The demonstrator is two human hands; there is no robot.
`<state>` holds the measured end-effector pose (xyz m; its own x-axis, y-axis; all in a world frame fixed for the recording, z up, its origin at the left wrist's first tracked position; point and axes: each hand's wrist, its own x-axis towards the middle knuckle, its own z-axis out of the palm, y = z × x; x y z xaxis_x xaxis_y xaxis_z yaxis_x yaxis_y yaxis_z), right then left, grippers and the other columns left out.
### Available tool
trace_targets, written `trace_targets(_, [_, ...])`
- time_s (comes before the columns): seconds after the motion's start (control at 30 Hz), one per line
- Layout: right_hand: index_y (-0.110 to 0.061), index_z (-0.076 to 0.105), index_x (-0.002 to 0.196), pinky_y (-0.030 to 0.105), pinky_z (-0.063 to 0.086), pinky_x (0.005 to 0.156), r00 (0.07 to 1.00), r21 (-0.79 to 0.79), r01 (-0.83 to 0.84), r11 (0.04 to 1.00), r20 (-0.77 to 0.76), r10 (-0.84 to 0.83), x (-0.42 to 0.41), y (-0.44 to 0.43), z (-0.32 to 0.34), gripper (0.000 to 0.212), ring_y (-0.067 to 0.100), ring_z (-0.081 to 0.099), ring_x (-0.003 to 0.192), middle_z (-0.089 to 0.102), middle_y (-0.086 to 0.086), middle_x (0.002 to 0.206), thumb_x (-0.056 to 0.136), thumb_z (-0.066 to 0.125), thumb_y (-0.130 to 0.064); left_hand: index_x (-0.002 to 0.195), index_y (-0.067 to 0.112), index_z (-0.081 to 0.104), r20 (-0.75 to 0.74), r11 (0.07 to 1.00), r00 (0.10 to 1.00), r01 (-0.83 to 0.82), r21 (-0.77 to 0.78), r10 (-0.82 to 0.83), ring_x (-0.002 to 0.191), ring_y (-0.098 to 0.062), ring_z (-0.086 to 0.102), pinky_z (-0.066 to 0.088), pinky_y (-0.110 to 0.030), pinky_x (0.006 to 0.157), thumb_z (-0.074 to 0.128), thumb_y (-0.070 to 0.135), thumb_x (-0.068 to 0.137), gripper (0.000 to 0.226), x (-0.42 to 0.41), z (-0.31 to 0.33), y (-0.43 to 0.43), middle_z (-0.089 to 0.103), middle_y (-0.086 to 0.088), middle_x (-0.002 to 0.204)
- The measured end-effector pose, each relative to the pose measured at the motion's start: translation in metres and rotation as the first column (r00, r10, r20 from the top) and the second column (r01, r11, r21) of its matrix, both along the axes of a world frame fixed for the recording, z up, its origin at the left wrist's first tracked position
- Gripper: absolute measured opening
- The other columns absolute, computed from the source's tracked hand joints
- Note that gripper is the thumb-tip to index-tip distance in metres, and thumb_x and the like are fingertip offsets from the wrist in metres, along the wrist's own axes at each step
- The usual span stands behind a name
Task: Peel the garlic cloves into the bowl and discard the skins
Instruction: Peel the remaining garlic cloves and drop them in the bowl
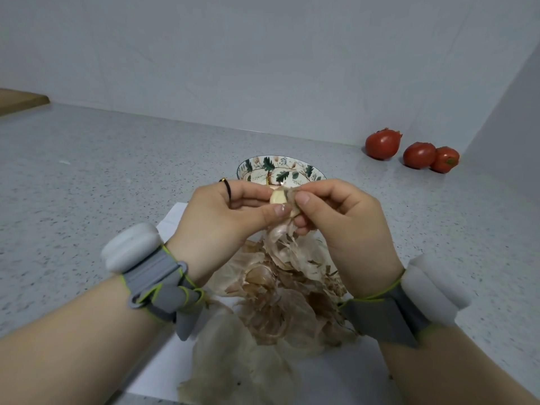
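- A grey speckled counter (117, 171) fills the view and meets a pale wall.
- A white paper (157, 363) lies on the counter, close to the person.
- A heap of dry skins (277, 302) covers the middle of the paper, below the hands.
- The left hand (222, 217), raised above the heap, grips a clove (277, 197) between thumb and curled fingers.
- The right hand (342, 217) pinches the loose skin (291, 196) on the clove with thumb and forefinger.
- Grey bands (152, 276) with white pads wrap both wrists.
- A leaf-patterned bowl (277, 168) stands just beyond the hands, its inside mostly hidden.
- Three tomatoes (382, 143) sit far right, well apart from the bowl.
- The clove is pale, partly bare, and held in front of the bowl's near rim.
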<state>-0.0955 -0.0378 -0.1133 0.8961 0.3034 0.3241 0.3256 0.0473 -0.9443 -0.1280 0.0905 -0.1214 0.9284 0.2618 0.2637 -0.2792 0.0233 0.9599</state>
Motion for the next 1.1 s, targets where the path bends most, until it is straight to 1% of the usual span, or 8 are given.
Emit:
trace_targets(0.2, [-0.015,0.053,0.073,0.021,0.046,0.047,0.993,-0.007,0.050,0.999,-0.105,-0.050,0.001,0.000,0.002,0.018,0.007,0.051,0.043,0.057,0.002,0.061,0.088,0.046,-0.008,0.068,0.018,0.060,0.066,0.994,0.998,-0.025,0.102,0.018,0.053,-0.004,0.061,0.052,-0.014,0.059,0.071,0.001,0.065,0.021,0.000,-0.002,0.000,0.065,0.009,0.052])
trace_targets(0.33, [-0.013,0.044,0.077,0.019,0.041,0.037,0.977,0.063,-0.016,0.998,-0.213,0.029,-0.001,0.002,0.002,0.017,0.012,0.050,0.034,0.054,0.005,0.039,0.092,0.037,-0.010,0.069,0.024,0.056,0.158,0.980,0.986,-0.083,0.180,0.054,0.055,0.001,0.059,0.048,-0.009,0.056,0.075,0.011,0.062,0.023,-0.002,0.000,0.000,0.064,0.015,0.056])
trace_targets(0.47, [-0.014,0.044,0.076,0.016,0.041,0.034,0.956,0.131,0.098,0.986,-0.287,-0.057,0.007,-0.004,0.003,0.018,0.009,0.046,0.028,0.047,0.003,0.031,0.093,0.038,-0.010,0.067,0.027,0.060,0.190,0.989,0.979,-0.091,0.118,0.068,0.066,-0.005,0.065,0.050,-0.011,0.063,0.065,0.016,0.060,0.014,-0.002,0.000,0.002,0.067,0.008,0.063])
trace_targets(0.57, [-0.020,0.051,0.075,0.017,0.040,0.035,0.977,0.034,0.187,0.982,-0.108,-0.183,0.010,-0.009,0.004,0.021,0.006,0.042,0.031,0.048,0.000,0.039,0.090,0.043,-0.009,0.064,0.033,0.065,0.159,0.987,0.984,-0.096,0.131,0.074,0.067,-0.015,0.065,0.055,-0.026,0.065,0.067,0.020,0.059,0.014,0.000,0.000,0.006,0.066,0.004,0.065])
trace_targets(0.63, [-0.028,0.058,0.073,0.015,0.038,0.039,0.966,-0.134,0.240,0.961,0.128,-0.224,0.011,-0.013,0.003,0.025,0.005,0.042,0.039,0.051,-0.004,0.049,0.087,0.048,-0.009,0.064,0.036,0.065,0.172,0.971,0.981,-0.120,0.209,0.085,0.063,-0.007,0.062,0.054,-0.021,0.062,0.072,0.020,0.060,0.018,0.000,0.000,0.006,0.066,0.009,0.062])
trace_targets(0.7, [-0.032,0.062,0.070,0.010,0.036,0.042,0.954,-0.264,0.246,0.933,0.235,-0.185,0.013,-0.015,0.004,0.026,0.002,0.045,0.044,0.057,-0.015,0.052,0.084,0.052,-0.012,0.072,0.037,0.062,0.190,0.949,0.976,-0.160,0.270,0.111,0.062,-0.005,0.060,0.051,-0.015,0.059,0.076,0.013,0.066,0.028,0.000,-0.001,0.006,0.064,0.009,0.066])
trace_targets(0.9, [-0.026,0.064,0.058,0.006,0.033,0.045,0.948,-0.317,0.289,0.903,0.229,-0.223,0.024,-0.023,0.003,0.026,-0.002,0.046,0.046,0.058,-0.023,0.049,0.082,0.055,-0.025,0.076,0.030,0.050,0.225,0.919,0.954,-0.261,0.295,0.199,0.056,0.001,0.055,0.046,-0.010,0.055,0.072,0.004,0.068,0.034,0.008,-0.001,0.011,0.060,0.008,0.076])
trace_targets(1.1, [-0.021,0.066,0.063,0.007,0.032,0.045,0.947,-0.303,0.311,0.901,0.179,-0.267,0.033,-0.027,-0.002,0.024,-0.002,0.045,0.045,0.059,-0.009,0.057,0.085,0.054,-0.023,0.068,0.036,0.050,0.211,0.726,0.964,-0.259,0.637,0.159,0.067,0.006,0.057,0.044,-0.010,0.072,0.072,0.013,0.069,0.032,0.020,0.029,0.012,0.056,0.021,0.073])
